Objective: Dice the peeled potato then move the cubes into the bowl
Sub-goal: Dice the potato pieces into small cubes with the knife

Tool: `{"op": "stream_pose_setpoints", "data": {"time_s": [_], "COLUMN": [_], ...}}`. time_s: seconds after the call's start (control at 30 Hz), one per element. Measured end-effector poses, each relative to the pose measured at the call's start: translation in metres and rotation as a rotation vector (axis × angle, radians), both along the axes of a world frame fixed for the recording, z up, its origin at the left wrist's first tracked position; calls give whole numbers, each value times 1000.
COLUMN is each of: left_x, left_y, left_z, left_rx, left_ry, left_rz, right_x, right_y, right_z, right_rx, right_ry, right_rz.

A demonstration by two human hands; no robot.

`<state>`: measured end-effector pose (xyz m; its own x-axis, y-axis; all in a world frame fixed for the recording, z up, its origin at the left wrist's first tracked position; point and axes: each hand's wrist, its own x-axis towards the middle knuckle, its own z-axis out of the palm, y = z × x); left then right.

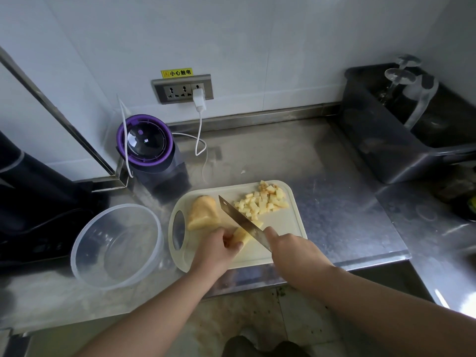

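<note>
Head-cam view down onto a steel counter [334, 202] w/ a cream cutting board [288, 222] at centre. The L hand [219, 244] sits on the board's near edge, fingers [238, 244] curled over a pale yellow potato piece [240, 237], pinning it flat against the board. The R hand [288, 249] is clenched around the handle of a knife [243, 221]; the handle itself is hidden inside the fist. The blade runs diagonally away from the R knuckles, its lower edge touching the potato piece just beside the L fingertips, its tip pointing to the board's far side. A big potato chunk [203, 213], uncut, lies just beyond the L fingers, on the far-left part of the board next to the handle hole. A heap of small cubes [262, 202] lies beyond the R fingers, past the blade, in the board's far-right corner. A clear plastic bowl [116, 248] stands on the counter to the left of the L hand, beside the board, nothing in it. Further back from both hands: a purple-rimmed blender [146, 145] near the wall, and a white charger [198, 99] plugged in above it.
</note>
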<state>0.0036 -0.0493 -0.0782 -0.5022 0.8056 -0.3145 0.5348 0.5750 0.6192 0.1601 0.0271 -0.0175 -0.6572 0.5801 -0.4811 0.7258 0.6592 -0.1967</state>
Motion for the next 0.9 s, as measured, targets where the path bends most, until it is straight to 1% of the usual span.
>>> {"op": "stream_pose_setpoints", "data": {"time_s": [0.17, 0.53, 0.77, 0.9], "left_x": [-1, -1, 0, -1], "left_y": [1, 2, 1, 1], "left_z": [1, 2, 0, -2], "left_rx": [-16, -10, 25, 20], "left_ry": [-24, 17, -9, -7], "left_rz": [15, -7, 2, 21], "right_x": [4, 3, -11, -17], "right_y": [-5, -10, -7, -6], "right_z": [5, 8, -11, -20], "right_rx": [-24, -41, -91, -94], "right_ry": [8, -27, -8, -35], "right_rz": [1, 6, 18, 13]}}
